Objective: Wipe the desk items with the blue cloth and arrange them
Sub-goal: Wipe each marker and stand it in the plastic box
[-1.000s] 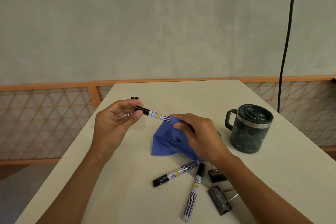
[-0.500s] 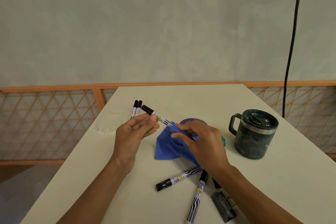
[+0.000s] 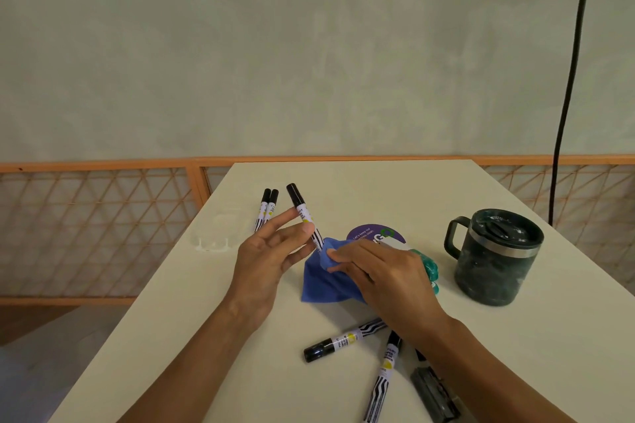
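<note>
My left hand (image 3: 271, 254) pinches a black-capped white marker (image 3: 299, 208) near its middle, cap pointing up and away. Its lower end goes into the blue cloth (image 3: 326, 280), which my right hand (image 3: 381, 276) grips around it. Both hands hover over the middle of the white desk (image 3: 360, 182). Two more markers (image 3: 267, 206) lie side by side at the far left of the desk. Another two markers (image 3: 347, 340) lie crossed near the front, partly under my right wrist.
A dark green lidded mug (image 3: 494, 256) stands at the right. A purple round sticker (image 3: 376, 235) and a teal object (image 3: 429, 271) lie behind my right hand. Black binder clips (image 3: 433, 391) sit at the front edge. A black cable (image 3: 567, 96) hangs at the right.
The marker has swung from nearly level to more upright, cap up. My left hand's fingers slid down from the cap end to the barrel's middle. The camera view rose slightly.
</note>
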